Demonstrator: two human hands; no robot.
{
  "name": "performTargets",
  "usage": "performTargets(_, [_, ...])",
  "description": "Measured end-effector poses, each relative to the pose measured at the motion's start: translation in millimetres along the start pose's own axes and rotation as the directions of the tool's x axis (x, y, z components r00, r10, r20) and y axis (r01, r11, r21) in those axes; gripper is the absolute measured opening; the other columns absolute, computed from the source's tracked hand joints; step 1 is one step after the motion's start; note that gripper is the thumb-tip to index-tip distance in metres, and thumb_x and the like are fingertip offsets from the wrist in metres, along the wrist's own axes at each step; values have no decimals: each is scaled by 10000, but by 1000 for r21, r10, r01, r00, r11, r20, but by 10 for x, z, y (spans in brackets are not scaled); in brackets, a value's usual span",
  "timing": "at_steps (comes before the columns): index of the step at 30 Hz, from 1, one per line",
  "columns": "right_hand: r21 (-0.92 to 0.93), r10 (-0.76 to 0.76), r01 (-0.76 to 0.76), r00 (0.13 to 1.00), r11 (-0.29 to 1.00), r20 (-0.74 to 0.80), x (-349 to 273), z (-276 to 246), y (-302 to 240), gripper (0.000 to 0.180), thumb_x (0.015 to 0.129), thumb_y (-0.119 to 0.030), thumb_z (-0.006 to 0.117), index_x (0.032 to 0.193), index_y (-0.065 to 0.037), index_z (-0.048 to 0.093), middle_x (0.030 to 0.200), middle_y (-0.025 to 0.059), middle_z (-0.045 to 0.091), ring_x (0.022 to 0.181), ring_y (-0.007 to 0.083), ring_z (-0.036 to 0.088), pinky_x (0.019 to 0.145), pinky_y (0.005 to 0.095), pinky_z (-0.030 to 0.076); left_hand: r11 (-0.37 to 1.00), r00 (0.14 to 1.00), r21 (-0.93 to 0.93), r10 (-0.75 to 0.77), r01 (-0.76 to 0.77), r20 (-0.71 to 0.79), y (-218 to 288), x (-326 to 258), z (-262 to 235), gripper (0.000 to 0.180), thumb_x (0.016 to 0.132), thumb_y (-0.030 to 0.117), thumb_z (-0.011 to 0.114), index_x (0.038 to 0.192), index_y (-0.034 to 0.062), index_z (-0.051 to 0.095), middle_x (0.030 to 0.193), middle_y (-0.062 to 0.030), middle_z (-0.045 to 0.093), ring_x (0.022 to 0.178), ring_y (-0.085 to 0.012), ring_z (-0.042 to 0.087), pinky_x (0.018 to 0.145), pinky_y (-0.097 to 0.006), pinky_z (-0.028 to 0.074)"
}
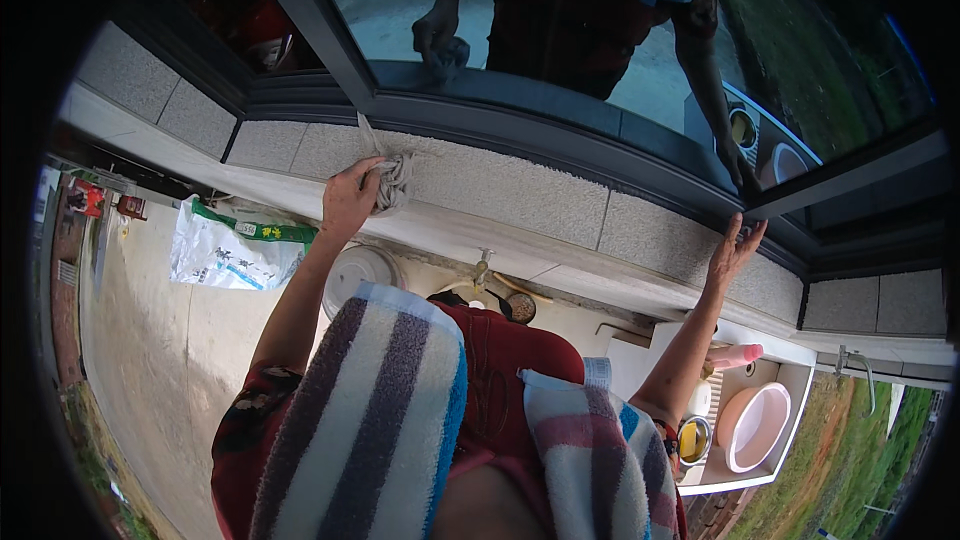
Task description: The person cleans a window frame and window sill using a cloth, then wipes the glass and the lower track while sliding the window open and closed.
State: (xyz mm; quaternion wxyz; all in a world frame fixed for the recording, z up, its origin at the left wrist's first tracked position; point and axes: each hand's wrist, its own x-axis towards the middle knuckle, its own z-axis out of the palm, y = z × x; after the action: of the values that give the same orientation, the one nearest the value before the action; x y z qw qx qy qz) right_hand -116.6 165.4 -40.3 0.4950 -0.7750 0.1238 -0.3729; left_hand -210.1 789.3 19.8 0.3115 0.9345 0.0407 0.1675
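Note:
My left hand [349, 202] is closed on a crumpled grey cloth [396, 184], which presses on the speckled stone windowsill [500, 185]. A thin end of the cloth reaches up to the dark window frame [480, 125]. Over to the right, my right hand [733, 255] rests with fingers apart against the lower corner of the window frame, at the sill's edge. The dark window pane [590, 30] above mirrors my body and both arms.
A striped towel [365, 410] hangs over my front. Below the sill are a brass tap [483, 265], a round grey lid [362, 275] and a white-green plastic sack [240, 245]. At right, a sink [765, 475] holds a pink basin [755, 427] and a metal bowl [694, 440].

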Motion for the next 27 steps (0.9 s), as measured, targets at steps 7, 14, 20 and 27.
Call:
performTargets(7, [-142,-86,78,995,987,-54,-213,429,-245,677,926,-443,646,1359,29,424,1172,193,577,1015,246,572,879,348,459,790,907,-541,-406,288,-109,-405,-195,-189,186,947,176,579,985,6,644,754,12,544,703,-88,455,646,-250,407])
performTargets(14, [-78,-81,81,997,994,1,-200,587,-314,592,935,-424,640,1277,37,497,1038,150,628,909,205,583,804,309,465,945,889,-307,-237,117,-392,-276,344,-430,205,871,205,693,1002,50,665,789,-68,639,667,-159,542,636,-293,452])
performTargets(20, [-183,-129,120,991,976,-38,-314,693,-305,551,940,-444,622,1178,41,518,922,136,622,826,200,560,755,335,464,798,737,602,430,-40,-521,-503,969,-393,219,785,172,702,1004,167,705,841,-32,579,761,-251,650,657,-387,533])
performTargets(27, [-161,-89,75,993,984,-80,-457,804,-479,560,922,-448,639,1188,27,507,964,120,559,876,215,517,787,350,443,860,762,510,320,16,-563,-810,1118,-119,188,823,162,660,998,133,723,833,-45,632,699,-256,665,597,-380,543])
